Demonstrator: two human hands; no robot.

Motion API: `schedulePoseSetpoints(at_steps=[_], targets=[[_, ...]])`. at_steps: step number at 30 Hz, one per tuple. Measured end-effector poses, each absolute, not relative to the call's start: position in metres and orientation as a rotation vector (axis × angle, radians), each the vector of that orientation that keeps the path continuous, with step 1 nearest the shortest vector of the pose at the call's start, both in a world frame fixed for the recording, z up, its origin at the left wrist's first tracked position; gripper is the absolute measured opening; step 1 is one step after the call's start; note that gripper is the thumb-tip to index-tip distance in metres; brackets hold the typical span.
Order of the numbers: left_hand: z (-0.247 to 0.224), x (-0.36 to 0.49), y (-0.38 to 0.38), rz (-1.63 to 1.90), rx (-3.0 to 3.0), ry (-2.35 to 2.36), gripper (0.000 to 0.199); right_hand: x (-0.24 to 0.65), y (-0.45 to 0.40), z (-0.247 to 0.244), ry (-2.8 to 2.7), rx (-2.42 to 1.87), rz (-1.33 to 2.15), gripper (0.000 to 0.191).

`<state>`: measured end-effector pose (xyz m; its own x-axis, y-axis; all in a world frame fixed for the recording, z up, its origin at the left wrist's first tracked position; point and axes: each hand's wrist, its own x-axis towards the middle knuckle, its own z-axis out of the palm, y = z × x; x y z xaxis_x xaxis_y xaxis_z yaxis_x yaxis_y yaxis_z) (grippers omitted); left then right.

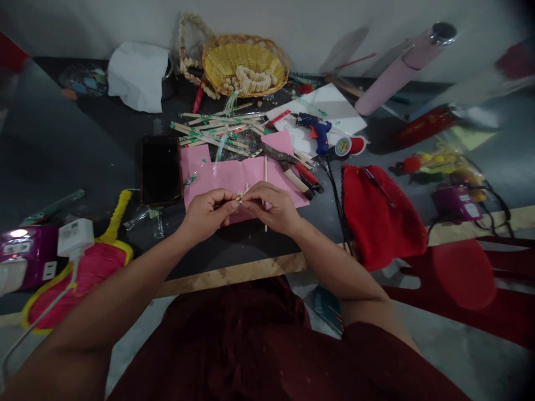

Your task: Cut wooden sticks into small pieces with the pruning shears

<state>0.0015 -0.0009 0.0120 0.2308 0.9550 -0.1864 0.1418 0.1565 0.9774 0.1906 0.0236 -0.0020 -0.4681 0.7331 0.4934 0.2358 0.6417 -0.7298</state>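
My left hand (212, 210) and my right hand (273, 206) meet over a sheet of pink paper (225, 171). Both are closed, thumbs and fingertips pinching a tiny pale piece of stick (238, 199) between them; the fingers hide most of it. Just beyond the fingertips lie small pale cut pieces (243, 191). A thin wooden stick (266, 167) runs beside and beneath my right hand. To the right of it, pliers with red-and-black handles (288, 164) rest on the paper.
Wrapped chopsticks (217, 132) lie behind the paper, near a yellow basket (242, 58) holding beadwork. A blue glue gun (320, 132) and thread spool (350, 146) sit right of them. A phone (161, 170) is at left, a red cloth (382, 217) at right, and a pink flask (403, 72) behind.
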Motion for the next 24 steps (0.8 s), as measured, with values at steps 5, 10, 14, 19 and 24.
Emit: schedulePoseSetpoints(at_steps=[5,10,14,19,24], targets=[[0.0105,0.0014,-0.0013,0.817,1.173,1.167,0.023,0.1899,0.0229,-0.0023,-2.035,-0.787,0.764,0.009],[0.0107,0.0012,-0.0024,0.804,1.161,1.122,0.023,0.1897,0.0237,-0.0038,-2.031,-0.763,0.753,0.007],[0.0102,-0.0005,-0.0024,0.78,1.174,1.106,0.021,0.1899,0.0239,-0.0034,-2.026,-0.745,0.779,0.005],[0.0102,-0.0007,-0.001,0.742,1.221,1.094,0.018,0.1901,0.0239,-0.0036,-2.041,-0.747,0.775,0.006],[0.0116,0.0008,-0.0011,0.726,1.308,1.151,0.018,0.1923,0.0236,-0.0027,-2.038,-0.762,0.825,0.008]])
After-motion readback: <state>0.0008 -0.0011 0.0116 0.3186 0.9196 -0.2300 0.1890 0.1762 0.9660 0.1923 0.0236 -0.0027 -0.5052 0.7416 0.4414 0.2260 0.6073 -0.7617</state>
